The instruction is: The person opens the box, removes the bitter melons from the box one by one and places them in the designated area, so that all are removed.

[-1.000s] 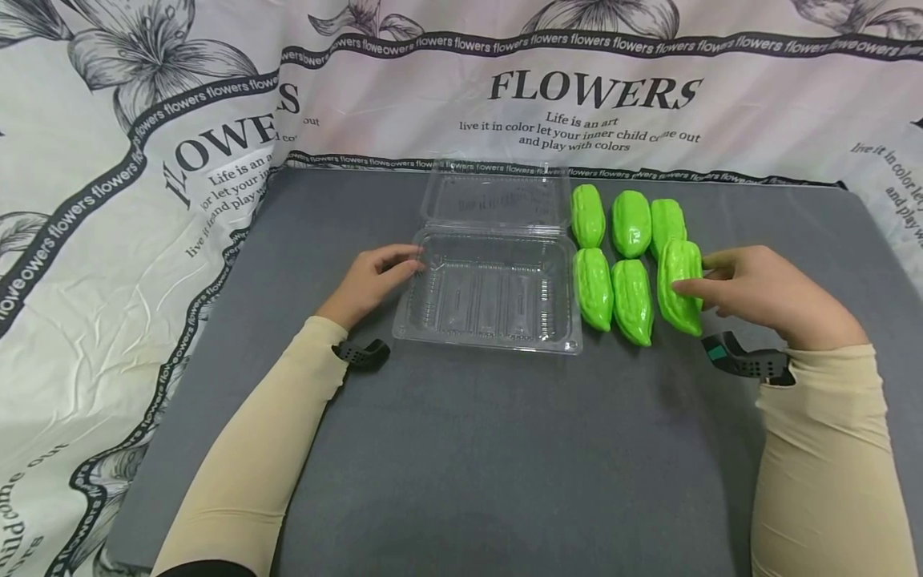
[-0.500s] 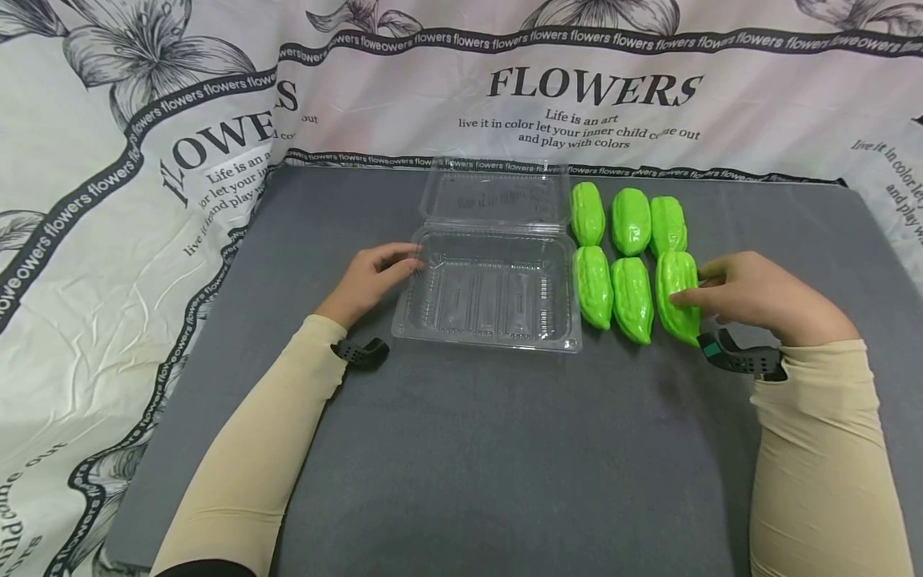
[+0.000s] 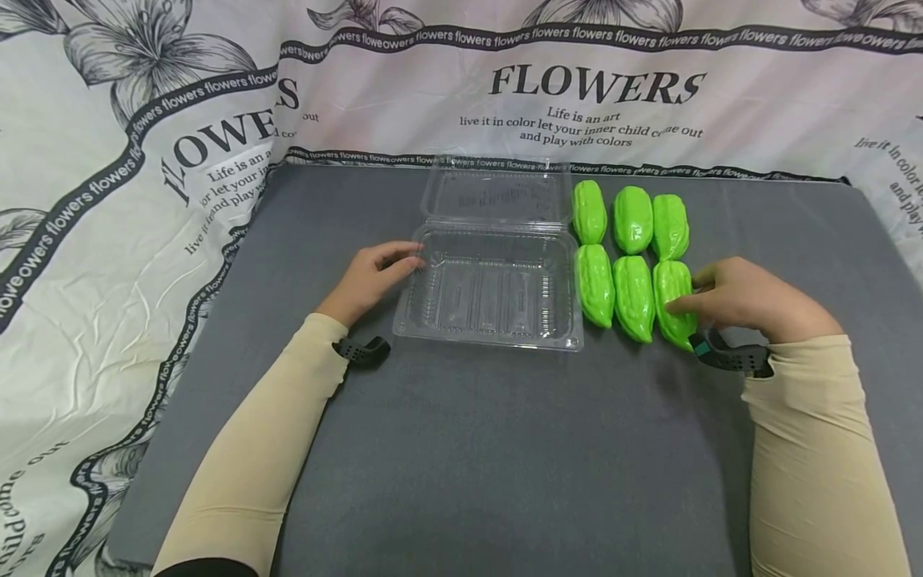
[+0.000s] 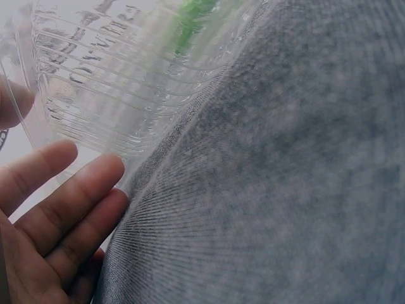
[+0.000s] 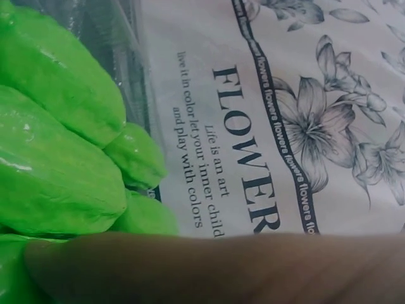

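A clear plastic clamshell container (image 3: 490,340) lies with its lid folded back behind it. At its left rim is my left hand (image 3: 368,280), thumb and fingertips touching the edge; in the left wrist view the fingers (image 4: 76,196) are fairly straight beside the clear wall. Two rows of glossy green ridged fruits with tapered ends stand just right of the container. My right hand (image 3: 746,296) holds the front right green fruit (image 3: 671,280) between thumb and fingers, its fingertips partly hidden behind it. Its thumb shows low in the right wrist view, against that fruit (image 5: 19,278).
Another front-row fruit (image 3: 634,300) lies just left of the held one, and a back-row fruit (image 3: 671,224) sits right behind it. A printed flower cloth (image 3: 404,96) hangs behind the grey table (image 3: 505,465) and along its left side.
The right hand has brought its green fruit slightly left and toward the front, so it lines up with the front row and overlaps the back fruit less. The left hand keeps its place.
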`<state>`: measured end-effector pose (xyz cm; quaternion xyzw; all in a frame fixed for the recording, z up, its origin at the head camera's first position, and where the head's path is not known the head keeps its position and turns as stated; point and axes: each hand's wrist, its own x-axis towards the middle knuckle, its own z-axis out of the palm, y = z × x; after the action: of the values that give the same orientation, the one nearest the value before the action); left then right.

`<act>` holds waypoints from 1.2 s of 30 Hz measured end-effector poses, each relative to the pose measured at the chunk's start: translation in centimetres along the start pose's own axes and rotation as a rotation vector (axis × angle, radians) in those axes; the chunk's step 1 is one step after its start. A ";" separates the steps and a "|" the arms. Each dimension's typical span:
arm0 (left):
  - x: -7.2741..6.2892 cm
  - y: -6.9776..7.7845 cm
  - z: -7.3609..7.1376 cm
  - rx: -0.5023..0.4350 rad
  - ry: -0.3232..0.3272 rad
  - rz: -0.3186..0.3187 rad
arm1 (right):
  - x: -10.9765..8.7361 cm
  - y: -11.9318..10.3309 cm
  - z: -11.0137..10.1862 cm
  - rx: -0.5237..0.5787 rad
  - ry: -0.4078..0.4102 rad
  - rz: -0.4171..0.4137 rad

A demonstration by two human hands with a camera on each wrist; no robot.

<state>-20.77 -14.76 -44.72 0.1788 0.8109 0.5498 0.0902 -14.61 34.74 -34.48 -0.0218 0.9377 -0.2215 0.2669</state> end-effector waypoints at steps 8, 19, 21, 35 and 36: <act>0.1 0.2 0.1 0.009 0.001 0.004 | 0.1 0.0 -0.1 -0.021 -0.002 0.004; 0.0 0.2 0.0 0.017 -0.008 -0.013 | -0.3 -0.6 -0.3 -0.084 0.053 0.049; 0.0 0.1 0.0 0.023 -0.006 -0.014 | -0.5 -0.8 -0.5 -0.112 0.082 0.059; 0.2 2.3 -0.7 0.134 0.126 0.041 | -1.4 -4.4 1.0 -0.060 0.335 -0.029; 0.0 2.9 -0.7 0.176 0.112 0.049 | -1.4 -4.8 1.2 -0.049 0.333 -0.046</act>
<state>-20.42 -14.39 -41.83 0.1751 0.8552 0.4876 0.0152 -13.17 30.13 -32.63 -0.0125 0.9733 -0.2052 0.1019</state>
